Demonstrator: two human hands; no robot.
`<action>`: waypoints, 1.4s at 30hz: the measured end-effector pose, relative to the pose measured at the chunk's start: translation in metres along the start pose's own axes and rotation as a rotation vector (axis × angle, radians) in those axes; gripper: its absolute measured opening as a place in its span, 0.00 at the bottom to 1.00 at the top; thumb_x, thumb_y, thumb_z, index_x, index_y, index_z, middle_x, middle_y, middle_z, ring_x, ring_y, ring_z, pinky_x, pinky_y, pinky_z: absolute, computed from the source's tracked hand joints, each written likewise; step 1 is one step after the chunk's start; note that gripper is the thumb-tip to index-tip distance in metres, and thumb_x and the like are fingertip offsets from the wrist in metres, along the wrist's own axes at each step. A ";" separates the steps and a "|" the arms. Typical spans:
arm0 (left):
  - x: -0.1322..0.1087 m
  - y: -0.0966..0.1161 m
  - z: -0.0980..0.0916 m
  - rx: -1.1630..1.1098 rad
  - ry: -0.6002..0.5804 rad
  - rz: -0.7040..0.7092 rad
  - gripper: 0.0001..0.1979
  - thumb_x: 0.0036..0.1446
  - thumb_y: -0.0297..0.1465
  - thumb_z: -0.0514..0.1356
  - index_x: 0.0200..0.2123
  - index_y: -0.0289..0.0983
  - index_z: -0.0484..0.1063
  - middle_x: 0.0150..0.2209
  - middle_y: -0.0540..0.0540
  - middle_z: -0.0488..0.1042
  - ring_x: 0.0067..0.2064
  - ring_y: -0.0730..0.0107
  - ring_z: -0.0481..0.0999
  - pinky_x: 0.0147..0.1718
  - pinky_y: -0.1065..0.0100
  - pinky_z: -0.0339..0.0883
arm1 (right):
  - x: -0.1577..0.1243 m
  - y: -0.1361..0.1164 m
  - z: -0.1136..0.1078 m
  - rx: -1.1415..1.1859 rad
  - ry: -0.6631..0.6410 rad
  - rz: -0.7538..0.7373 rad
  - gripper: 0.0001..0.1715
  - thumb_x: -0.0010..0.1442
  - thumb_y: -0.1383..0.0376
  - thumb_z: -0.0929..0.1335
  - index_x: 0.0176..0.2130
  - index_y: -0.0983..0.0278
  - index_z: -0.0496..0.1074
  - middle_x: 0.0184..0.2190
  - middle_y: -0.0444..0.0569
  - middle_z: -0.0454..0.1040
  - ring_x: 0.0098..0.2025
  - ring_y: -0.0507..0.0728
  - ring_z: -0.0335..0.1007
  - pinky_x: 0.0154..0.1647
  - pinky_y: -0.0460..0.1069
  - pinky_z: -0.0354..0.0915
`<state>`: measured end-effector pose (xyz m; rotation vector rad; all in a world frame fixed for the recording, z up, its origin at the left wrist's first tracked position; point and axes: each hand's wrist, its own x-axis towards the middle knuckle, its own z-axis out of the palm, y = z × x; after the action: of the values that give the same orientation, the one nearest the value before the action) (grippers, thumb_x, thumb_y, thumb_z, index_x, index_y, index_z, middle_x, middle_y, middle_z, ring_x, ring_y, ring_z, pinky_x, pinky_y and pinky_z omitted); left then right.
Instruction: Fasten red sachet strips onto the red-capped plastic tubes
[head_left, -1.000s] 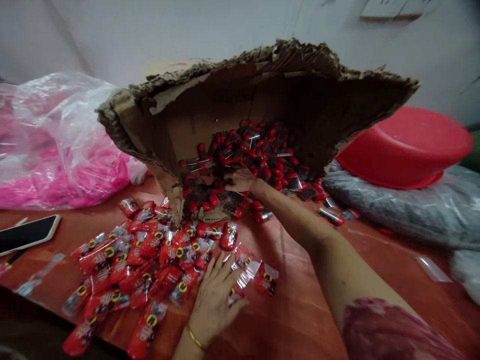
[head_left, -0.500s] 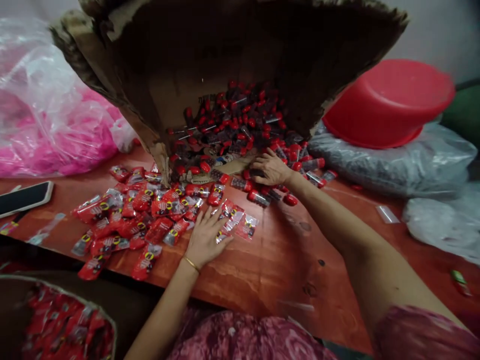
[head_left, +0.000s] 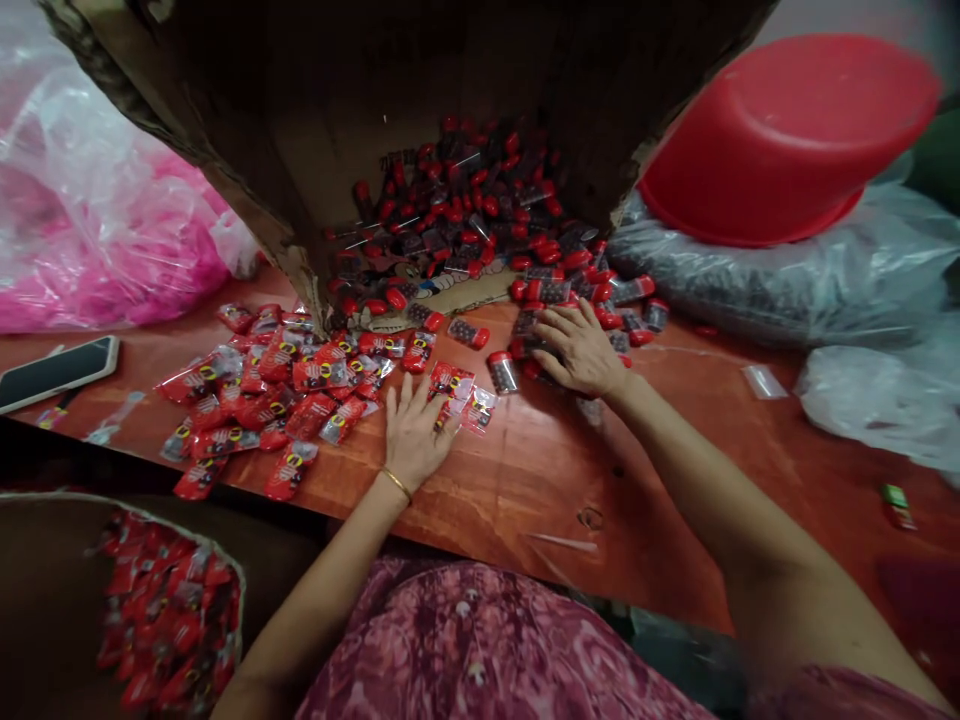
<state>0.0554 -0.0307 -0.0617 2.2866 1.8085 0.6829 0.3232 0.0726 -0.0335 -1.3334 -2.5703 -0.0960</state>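
My left hand [head_left: 416, 430] lies palm down with its fingers spread, the tips over flat red printed plastic bags [head_left: 480, 408]. To its left is a heap of filled red packets [head_left: 304, 375]. My right hand [head_left: 577, 350] reaches over small clear bottles with red caps [head_left: 547, 290], its fingers loosely curved and apart on top of them; what lies under the palm is hidden. One bottle [head_left: 502, 372] stands apart between the two hands. More such bottles are piled inside the tipped cardboard box [head_left: 300, 275], whose opening faces me.
A red plastic tub [head_left: 795, 140] sits on a clear bag of dark items [head_left: 757, 290] at right. Pink items fill a plastic bag [head_left: 112, 230] at left, near a phone [head_left: 60, 372]. Below the table edge, a container [head_left: 238, 600] holds red packets.
My right hand has drawn back from the box mouth, moving several bottles towards the right on the table. The left hand stays on the flat bags. The camera view has shifted.
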 end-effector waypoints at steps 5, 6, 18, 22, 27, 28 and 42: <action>0.029 0.013 -0.003 0.011 -0.033 -0.124 0.18 0.59 0.40 0.52 0.44 0.36 0.75 0.56 0.36 0.69 0.60 0.49 0.63 0.53 0.50 0.60 | -0.025 -0.047 0.006 0.100 0.083 0.076 0.19 0.62 0.59 0.58 0.44 0.63 0.73 0.51 0.53 0.71 0.57 0.63 0.59 0.62 0.63 0.42; 0.035 0.015 -0.002 0.025 -0.057 -0.130 0.18 0.58 0.40 0.53 0.42 0.36 0.76 0.56 0.36 0.69 0.60 0.48 0.62 0.53 0.51 0.60 | -0.028 -0.054 0.008 0.114 0.091 0.071 0.18 0.62 0.59 0.59 0.43 0.63 0.73 0.51 0.53 0.72 0.56 0.62 0.59 0.63 0.63 0.42; 0.044 0.009 -0.001 -0.053 0.033 -0.127 0.13 0.58 0.37 0.55 0.36 0.41 0.79 0.49 0.42 0.75 0.60 0.52 0.63 0.57 0.46 0.51 | -0.034 -0.097 0.001 0.588 0.227 0.318 0.17 0.61 0.59 0.60 0.35 0.64 0.74 0.34 0.52 0.77 0.36 0.56 0.70 0.42 0.53 0.64; 0.036 0.019 -0.011 -0.109 0.134 -0.087 0.13 0.57 0.38 0.55 0.37 0.42 0.79 0.51 0.42 0.74 0.59 0.52 0.64 0.57 0.46 0.50 | -0.013 -0.117 0.008 1.013 0.164 0.543 0.22 0.56 0.49 0.63 0.32 0.64 0.71 0.24 0.45 0.72 0.26 0.52 0.64 0.27 0.47 0.60; 0.024 0.028 -0.026 -0.229 0.214 -0.118 0.14 0.55 0.38 0.57 0.40 0.39 0.77 0.52 0.40 0.72 0.60 0.52 0.63 0.58 0.49 0.50 | 0.009 -0.139 0.013 1.329 0.285 0.587 0.26 0.50 0.44 0.65 0.20 0.62 0.61 0.17 0.39 0.59 0.21 0.48 0.52 0.22 0.45 0.53; 0.020 0.028 -0.028 -0.298 0.204 -0.191 0.16 0.54 0.40 0.57 0.40 0.38 0.77 0.50 0.39 0.74 0.57 0.52 0.67 0.56 0.51 0.55 | 0.010 -0.142 0.012 1.330 0.327 0.594 0.26 0.51 0.44 0.64 0.19 0.62 0.60 0.16 0.39 0.57 0.21 0.48 0.51 0.21 0.45 0.52; 0.005 0.048 -0.032 -1.621 -0.002 -0.949 0.19 0.36 0.38 0.71 0.29 0.33 0.72 0.27 0.47 0.77 0.28 0.72 0.75 0.30 0.72 0.67 | -0.010 -0.157 0.010 0.890 0.275 0.368 0.24 0.63 0.53 0.55 0.21 0.61 0.60 0.19 0.43 0.61 0.24 0.52 0.58 0.27 0.47 0.57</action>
<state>0.0847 -0.0434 -0.0139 0.3449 1.1454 1.1805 0.1988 -0.0245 -0.0375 -1.2499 -1.7260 0.7709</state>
